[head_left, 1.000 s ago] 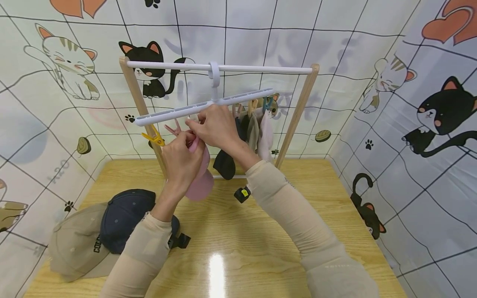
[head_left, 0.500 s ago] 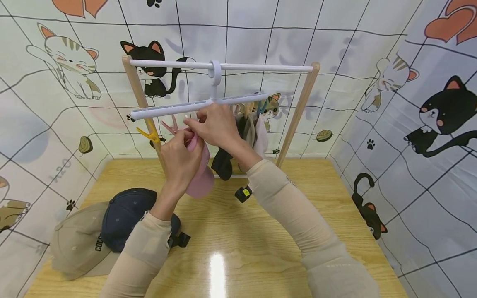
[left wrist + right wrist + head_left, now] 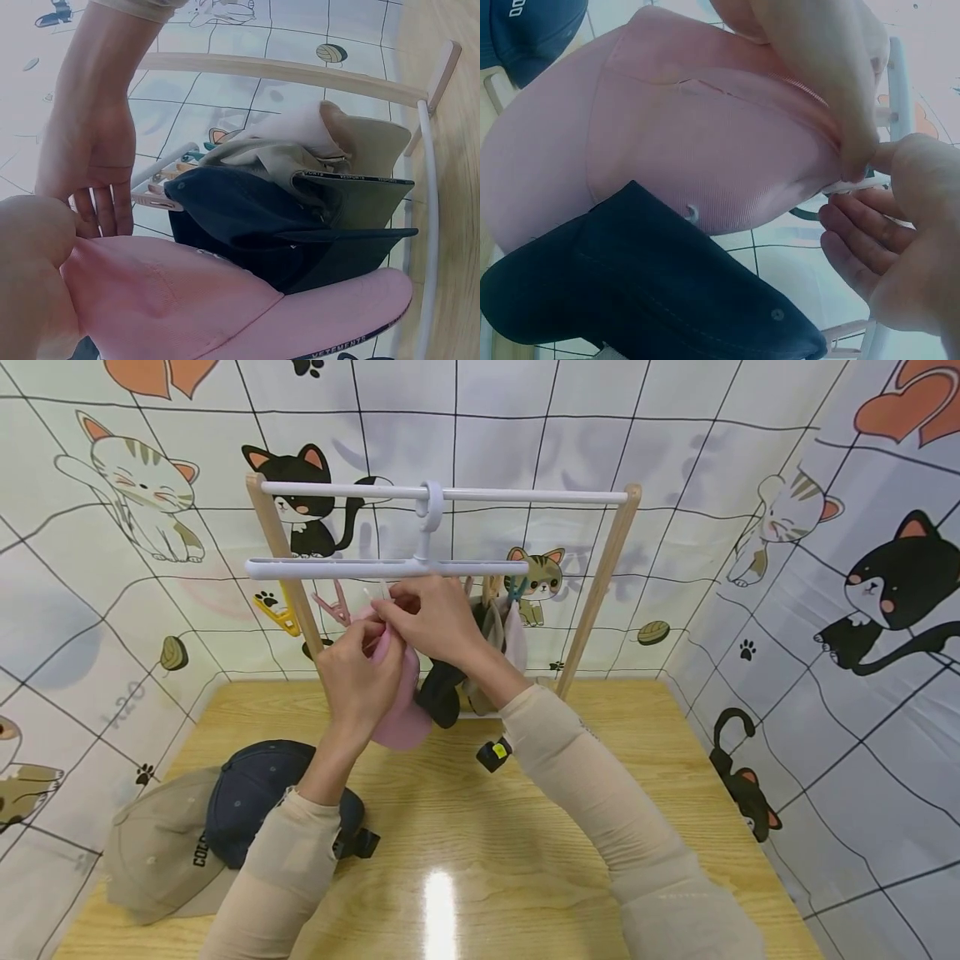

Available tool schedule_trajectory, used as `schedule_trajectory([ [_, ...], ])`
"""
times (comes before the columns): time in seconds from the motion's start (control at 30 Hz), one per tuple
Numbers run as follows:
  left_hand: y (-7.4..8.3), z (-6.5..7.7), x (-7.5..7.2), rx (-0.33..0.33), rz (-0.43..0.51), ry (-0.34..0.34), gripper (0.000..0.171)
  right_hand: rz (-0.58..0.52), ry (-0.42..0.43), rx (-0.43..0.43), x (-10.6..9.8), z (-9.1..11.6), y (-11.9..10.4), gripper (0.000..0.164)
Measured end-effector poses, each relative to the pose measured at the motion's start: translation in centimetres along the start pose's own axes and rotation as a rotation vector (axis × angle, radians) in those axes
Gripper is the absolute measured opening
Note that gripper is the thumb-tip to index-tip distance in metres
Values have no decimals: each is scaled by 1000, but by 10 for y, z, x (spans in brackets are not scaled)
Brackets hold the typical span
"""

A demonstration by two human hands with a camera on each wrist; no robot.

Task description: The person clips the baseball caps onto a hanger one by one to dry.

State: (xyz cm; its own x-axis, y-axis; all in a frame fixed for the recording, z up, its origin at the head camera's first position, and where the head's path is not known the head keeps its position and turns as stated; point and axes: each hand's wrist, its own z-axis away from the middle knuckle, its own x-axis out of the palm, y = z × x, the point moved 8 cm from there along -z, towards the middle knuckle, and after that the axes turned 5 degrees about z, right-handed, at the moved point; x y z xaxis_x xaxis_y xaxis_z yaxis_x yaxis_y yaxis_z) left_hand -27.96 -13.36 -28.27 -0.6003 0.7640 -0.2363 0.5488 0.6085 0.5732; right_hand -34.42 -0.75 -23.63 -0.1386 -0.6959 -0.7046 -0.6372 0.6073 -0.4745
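Note:
My left hand (image 3: 360, 672) grips the bunched crown of a pink cap (image 3: 405, 727), whose brim hangs downward. Beside it, my right hand (image 3: 438, 618) pinches a white clothespin (image 3: 851, 184) at the cap's edge, just under a white clip hanger (image 3: 330, 570). In the right wrist view the fingertips of both hands almost meet there; whether the clothespin has bitten the fabric is hard to see. A dark cap (image 3: 232, 202), an olive cap (image 3: 352, 202) and a pale cap (image 3: 292, 135) hang from clothespins to the right. Left of the hands dangle a yellow clothespin (image 3: 279, 614) and a pink clothespin (image 3: 335, 603).
The hanger hooks over the white rail (image 3: 525, 496) of a wood-legged rack (image 3: 600, 585). A navy cap (image 3: 258, 793) and a beige cap (image 3: 161, 852) lie at the left of the wooden table (image 3: 540, 868). Cat-print sheeting (image 3: 480, 443) surrounds the table.
The hanger has swung from slanted to level across the head view. Its yellow clothespin and the hanging caps shifted leftward. Both hands keep their hold, and the pink cap rose slightly.

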Motion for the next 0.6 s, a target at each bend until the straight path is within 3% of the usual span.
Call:
schedule_trajectory([
  [0.17,-1,0,-2,-23,0,0,32,-17,6,-31,0,3,4,32],
  [0.6,-7,4,-5,-44,-51,-99,41,-53,-10,-76,-3,14,10,28],
])
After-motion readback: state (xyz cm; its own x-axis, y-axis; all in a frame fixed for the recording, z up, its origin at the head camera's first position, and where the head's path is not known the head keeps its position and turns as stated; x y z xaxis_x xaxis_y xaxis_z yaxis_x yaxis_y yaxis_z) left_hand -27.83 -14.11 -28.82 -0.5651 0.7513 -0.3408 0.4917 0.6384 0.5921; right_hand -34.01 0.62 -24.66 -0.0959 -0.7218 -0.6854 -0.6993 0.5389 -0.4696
